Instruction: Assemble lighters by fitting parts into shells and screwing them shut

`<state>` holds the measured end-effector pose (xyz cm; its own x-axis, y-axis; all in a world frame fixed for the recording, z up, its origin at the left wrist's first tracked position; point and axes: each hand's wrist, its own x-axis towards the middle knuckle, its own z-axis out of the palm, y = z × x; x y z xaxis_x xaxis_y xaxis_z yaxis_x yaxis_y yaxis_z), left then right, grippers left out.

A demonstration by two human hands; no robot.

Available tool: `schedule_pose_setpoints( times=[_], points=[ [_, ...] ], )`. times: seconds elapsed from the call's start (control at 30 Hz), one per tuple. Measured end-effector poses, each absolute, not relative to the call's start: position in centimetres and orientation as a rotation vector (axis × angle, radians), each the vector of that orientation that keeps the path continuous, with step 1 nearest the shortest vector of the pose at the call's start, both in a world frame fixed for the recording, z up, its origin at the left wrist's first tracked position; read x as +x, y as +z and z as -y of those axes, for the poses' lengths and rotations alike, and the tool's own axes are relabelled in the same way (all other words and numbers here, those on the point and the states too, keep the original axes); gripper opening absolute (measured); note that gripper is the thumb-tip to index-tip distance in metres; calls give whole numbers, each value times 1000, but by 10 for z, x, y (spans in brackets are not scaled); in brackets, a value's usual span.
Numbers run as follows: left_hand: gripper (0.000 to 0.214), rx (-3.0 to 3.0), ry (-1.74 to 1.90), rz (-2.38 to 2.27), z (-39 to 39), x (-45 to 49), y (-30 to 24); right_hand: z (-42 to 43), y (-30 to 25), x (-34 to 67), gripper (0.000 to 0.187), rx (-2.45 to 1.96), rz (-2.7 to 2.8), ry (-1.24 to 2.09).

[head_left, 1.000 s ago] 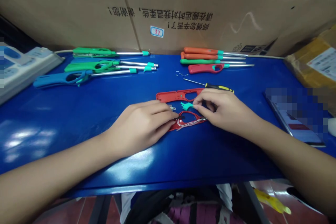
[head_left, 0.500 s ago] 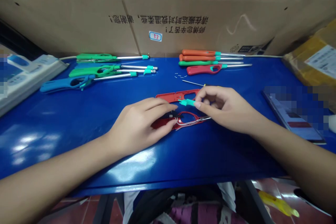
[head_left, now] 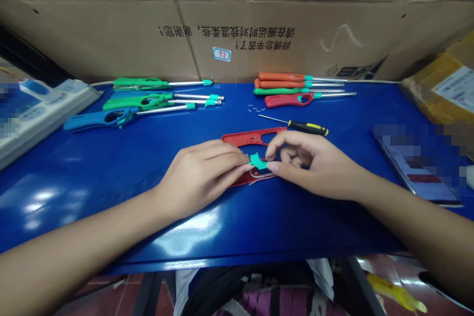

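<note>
Teal trigger piece (head_left: 258, 161), a small plastic part, pinched from both ends just above an opened red shell half (head_left: 240, 181), near the middle of the desk (head_left: 111, 168). The left hand (head_left: 202, 175) closes thumb and fingertips on the part's left end, its heel resting on the desk, probably to steady so small a part. The right hand (head_left: 314, 165) grips the right end between thumb and forefinger, the other fingers curled clear. White wires (head_left: 259, 174) lie inside the shell half under the part; how the part sits against them cannot be told.

Just behind the hands lies the matching red shell half (head_left: 252, 137), open side up, and beside it to the right a screwdriver (head_left: 303, 127) with a black-and-yellow handle, close at hand. A few small metal pins (head_left: 255, 107) lie a little farther back.

Along the far edge of the desk, whole long-nosed lighters lie in two groups, well apart: orange, green and red ones (head_left: 292, 89) right of centre, green and blue ones (head_left: 148, 101) to the left. A cardboard box (head_left: 259, 19) stands against the far edge. A white power strip (head_left: 48, 103) lies at the left edge, and a flat blurred device (head_left: 414, 168) near the right edge.
</note>
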<state>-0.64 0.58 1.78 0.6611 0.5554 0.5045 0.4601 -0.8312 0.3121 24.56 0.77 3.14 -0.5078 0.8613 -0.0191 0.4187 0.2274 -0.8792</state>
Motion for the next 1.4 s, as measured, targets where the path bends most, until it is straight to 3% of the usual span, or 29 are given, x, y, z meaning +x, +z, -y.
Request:
schedule_pose_setpoints(
  times=[0.17, 0.47, 1.4],
  points=[
    [16, 2694, 833, -896, -6, -5, 18, -5, 25, 247, 6, -859, 2345, 583],
    [23, 2697, 656, -1033, -7, -6, 17, -11, 36, 264, 23, -822, 2737, 44],
    [14, 2609, 819, -911, -7, -5, 14, -20, 27, 264, 14, -725, 2701, 422]
  ],
)
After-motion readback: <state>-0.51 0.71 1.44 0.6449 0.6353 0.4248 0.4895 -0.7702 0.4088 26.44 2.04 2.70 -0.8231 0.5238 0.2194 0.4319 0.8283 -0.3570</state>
